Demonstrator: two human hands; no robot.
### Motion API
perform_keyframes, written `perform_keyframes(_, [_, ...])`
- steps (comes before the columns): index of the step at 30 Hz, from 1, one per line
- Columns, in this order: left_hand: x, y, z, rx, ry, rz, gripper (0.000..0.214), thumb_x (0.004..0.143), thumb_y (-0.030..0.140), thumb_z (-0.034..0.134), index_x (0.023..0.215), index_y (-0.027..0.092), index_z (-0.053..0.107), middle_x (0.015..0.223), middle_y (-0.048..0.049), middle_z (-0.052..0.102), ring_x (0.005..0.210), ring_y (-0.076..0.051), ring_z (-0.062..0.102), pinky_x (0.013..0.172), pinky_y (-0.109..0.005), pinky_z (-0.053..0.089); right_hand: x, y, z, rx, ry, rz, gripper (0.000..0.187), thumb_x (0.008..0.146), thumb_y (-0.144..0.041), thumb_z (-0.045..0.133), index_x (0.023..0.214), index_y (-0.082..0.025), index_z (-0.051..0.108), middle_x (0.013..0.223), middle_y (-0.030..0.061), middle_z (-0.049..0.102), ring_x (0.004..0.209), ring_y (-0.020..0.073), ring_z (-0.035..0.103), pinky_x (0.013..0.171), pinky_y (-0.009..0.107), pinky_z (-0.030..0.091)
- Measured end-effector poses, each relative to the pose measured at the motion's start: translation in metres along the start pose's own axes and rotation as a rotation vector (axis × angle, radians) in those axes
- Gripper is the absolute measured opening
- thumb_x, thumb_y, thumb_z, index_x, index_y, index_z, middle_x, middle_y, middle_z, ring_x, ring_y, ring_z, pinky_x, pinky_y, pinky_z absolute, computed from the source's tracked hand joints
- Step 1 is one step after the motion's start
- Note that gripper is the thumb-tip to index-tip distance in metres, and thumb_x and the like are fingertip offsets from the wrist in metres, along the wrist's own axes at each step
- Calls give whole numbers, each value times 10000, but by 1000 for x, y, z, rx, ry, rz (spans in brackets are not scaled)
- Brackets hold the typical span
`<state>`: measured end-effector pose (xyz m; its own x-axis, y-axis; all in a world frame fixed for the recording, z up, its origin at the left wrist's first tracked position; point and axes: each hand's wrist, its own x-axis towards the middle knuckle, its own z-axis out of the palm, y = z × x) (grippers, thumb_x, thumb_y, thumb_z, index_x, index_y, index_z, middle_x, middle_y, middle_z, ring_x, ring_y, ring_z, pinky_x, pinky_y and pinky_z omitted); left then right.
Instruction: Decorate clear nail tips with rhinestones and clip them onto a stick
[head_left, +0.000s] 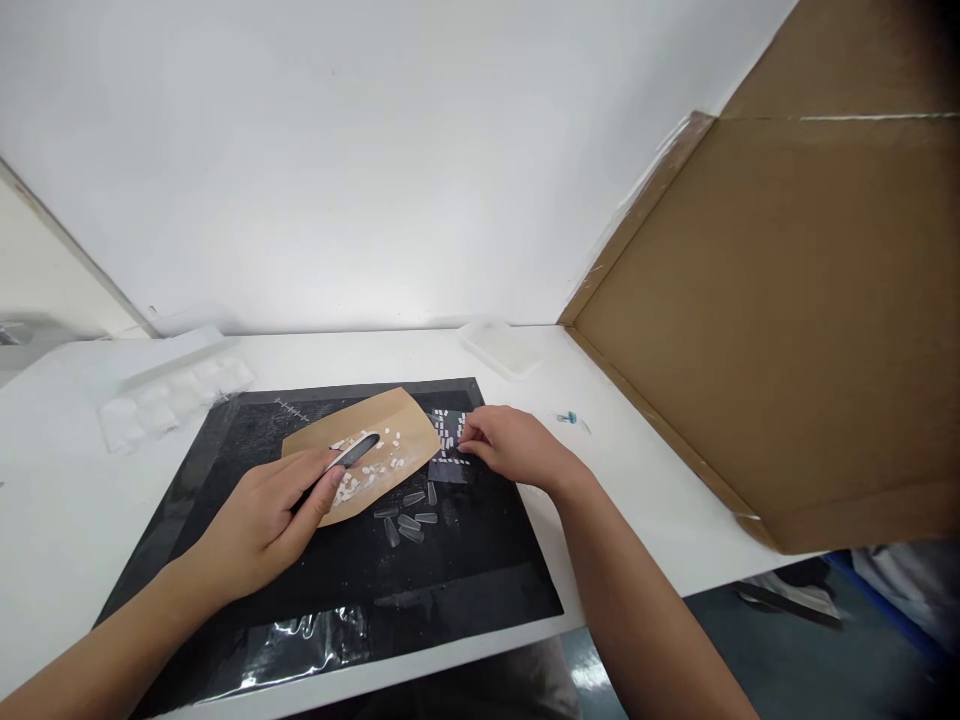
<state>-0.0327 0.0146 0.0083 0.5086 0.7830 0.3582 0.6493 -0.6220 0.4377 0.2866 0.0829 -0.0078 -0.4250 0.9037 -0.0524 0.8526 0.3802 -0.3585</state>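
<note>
My left hand (274, 510) is closed around a dark, oblong piece with a pale edge (360, 450), held above a brown paper sheet (390, 405). White bits (349, 485) lie scattered on that paper. To its right, a dark sheet (448, 470) carries rows of small white pieces (442, 437). Fingertips of my right hand (499, 440) are pinched together at this sheet's right side; anything between them is too small to make out. Several clear false nail tips (409, 522) rest on the black mat (360, 570), below the paper.
A clear plastic tray with round white compartments (176, 400) stands at the left. At the back sits a shallow translucent tray (501, 348). A small blue item (570, 417) lies right of my right hand. A large cardboard panel (795, 320) borders the table's right side.
</note>
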Motion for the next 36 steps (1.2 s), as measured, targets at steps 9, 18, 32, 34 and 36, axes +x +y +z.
perform_keyframes(9, [-1, -3, 0, 6, -8, -29, 326, 1078, 282, 398, 790, 201, 530, 676, 26, 543, 600, -133, 540, 617, -263, 410, -1, 3, 2, 83, -34, -54, 92, 931, -241, 683, 844, -215, 699, 919, 23, 750, 805, 167, 647, 665, 279, 395])
perform_keyframes(18, [0, -2, 1, 24, 22, 3, 342, 1069, 268, 407, 763, 204, 545, 707, 2, 612, 617, -139, 577, 604, -255, 434, 0, 7, 4, 149, -60, -80, 88, 923, -247, 693, 844, -215, 715, 907, 24, 755, 801, 166, 659, 669, 274, 411])
perform_keyframes(32, [-1, -1, 1, 31, 15, -11, 315, 1069, 281, 406, 831, 203, 596, 727, 0, 646, 630, -146, 599, 624, -253, 467, 0, 7, 3, 121, -21, -68, 71, 923, -237, 701, 864, -202, 719, 911, 33, 727, 807, 166, 641, 696, 280, 433])
perform_keyframes(34, [-1, -2, 1, 31, 20, -9, 307, 1070, 285, 409, 838, 205, 593, 717, 1, 639, 632, -148, 599, 624, -254, 467, 0, 8, 3, 113, -16, -89, 70, 915, -237, 710, 855, -203, 727, 909, 33, 719, 813, 166, 638, 705, 280, 436])
perform_keyframes(36, [-1, -2, 0, 24, 22, -2, 304, 1071, 284, 409, 830, 210, 579, 701, 7, 623, 625, -147, 593, 621, -253, 461, -1, 8, 3, 107, -17, -102, 73, 906, -237, 717, 842, -204, 731, 902, 31, 713, 809, 167, 636, 708, 281, 441])
